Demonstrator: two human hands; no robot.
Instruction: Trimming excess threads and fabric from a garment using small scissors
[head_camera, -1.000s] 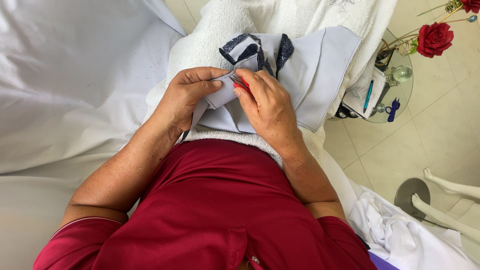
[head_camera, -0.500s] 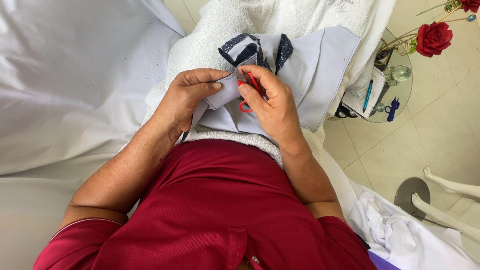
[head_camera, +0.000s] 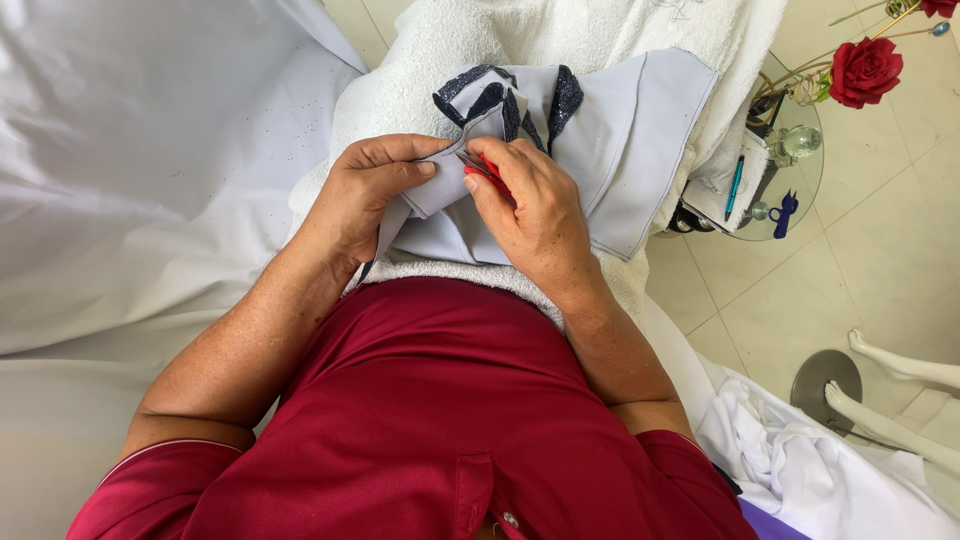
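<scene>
On my left lies a big white sheet (head_camera: 130, 170), smooth and wide, with lots of open room on it. Its edge runs up beside the white towel (head_camera: 440, 60) on my lap. My left hand (head_camera: 365, 195) sits at the towel's left side. Its fingers are closed, pinching a fold of the pale grey cloth (head_camera: 620, 150).

The grey cloth lies on top of the towel, right in the middle, just above my red shirt (head_camera: 440, 400). It is soft and light, with dark blue sparkly trim (head_camera: 565, 100) curling along its top edge. The right side of it lies flat and reaches the towel's edge.

My right hand (head_camera: 535, 215) touches my left hand. Its fingers are closed around small red snips (head_camera: 485, 170), and the tips meet the fold.

Farther right stands a little round glass table (head_camera: 800, 190), with a red rose (head_camera: 865, 70) above it. Below it is bare tiled floor (head_camera: 860, 270), then a heap of white fabric (head_camera: 800, 470).
</scene>
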